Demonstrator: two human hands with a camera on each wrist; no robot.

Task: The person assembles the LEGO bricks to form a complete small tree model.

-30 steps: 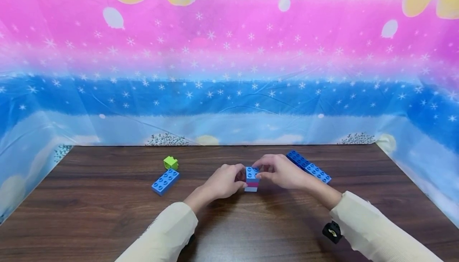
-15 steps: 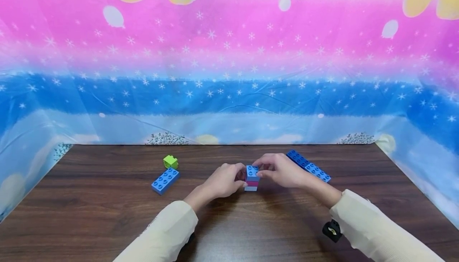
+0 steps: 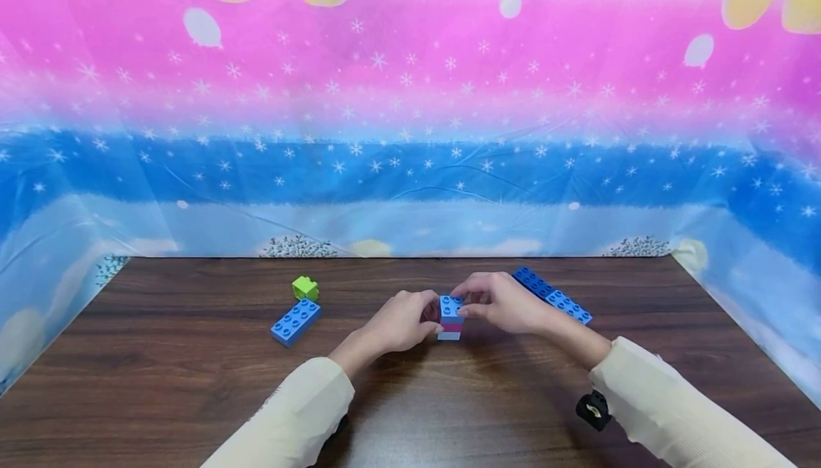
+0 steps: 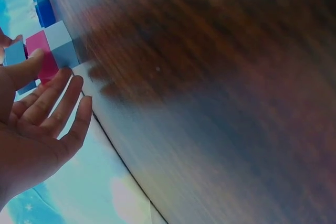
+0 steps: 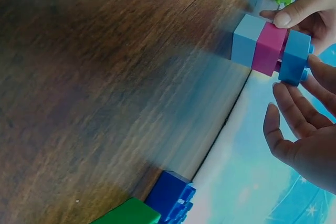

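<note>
Between the two hands stands a small upright stack on the wooden table. At its base is a pale blue brick [image 5: 245, 41], with a magenta brick [image 5: 269, 49] above and a blue brick [image 5: 295, 57] on top. Magenta studs show in a narrow gap under the blue brick, which sits slightly tilted. My left hand [image 3: 399, 322] pinches the magenta brick between thumb and fingers. From the other side, my right hand [image 3: 507, 303] pinches the top blue brick, its thumb by the studs; its lower fingers are loosely bent.
On the left lie a blue eight-stud brick [image 3: 296, 323] and a lime-green piece [image 3: 305, 288]. Beyond the right hand are a dark blue brick [image 3: 532, 283] and another blue brick [image 3: 569, 308]; a green brick [image 5: 128, 213] shows in the right wrist view. A patterned cloth [image 3: 410, 169] borders the table.
</note>
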